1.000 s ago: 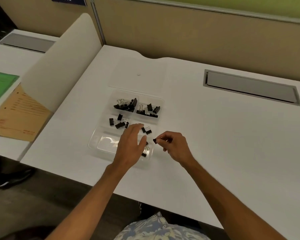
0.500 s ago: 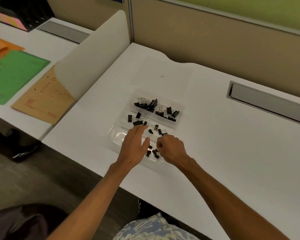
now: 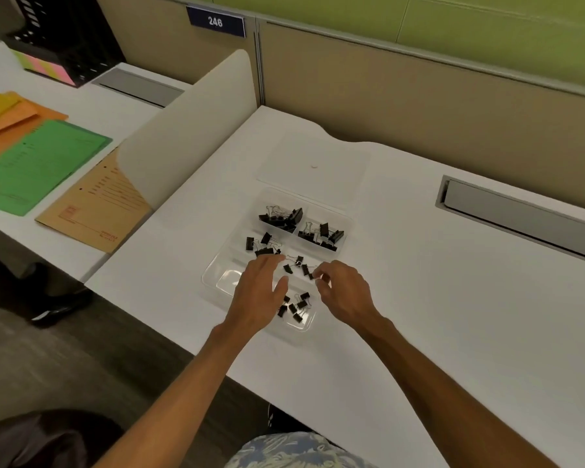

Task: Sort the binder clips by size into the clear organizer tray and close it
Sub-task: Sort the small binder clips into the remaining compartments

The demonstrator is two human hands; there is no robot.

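Note:
The clear organizer tray [image 3: 213, 278] lies open near the desk's front edge, its flat lid [image 3: 313, 167] spread out behind it. Large black binder clips [image 3: 281, 216] fill the back left compartment and medium ones [image 3: 321, 234] the back right. More clips [image 3: 262, 244] sit middle left, small ones [image 3: 298, 265] middle right, and the smallest [image 3: 294, 307] front right. My left hand [image 3: 260, 295] rests flat over the tray's front left part with straight fingers. My right hand [image 3: 343, 292] hovers at the tray's right side, its curled fingertips pinching a small binder clip [image 3: 312, 275] over the middle right compartment.
A white divider panel [image 3: 190, 130] stands to the left of the desk. Beyond it lie a brown folder [image 3: 95, 204], green [image 3: 38, 163] and orange papers. A grey cable slot [image 3: 520, 214] is set into the desk at the right. Someone's dark shoe [image 3: 58, 305] shows on the floor.
My right hand carried a small clip from beside the tray's right edge to over its compartments. The left hand stayed flat on the tray. My head turned, shifting the view.

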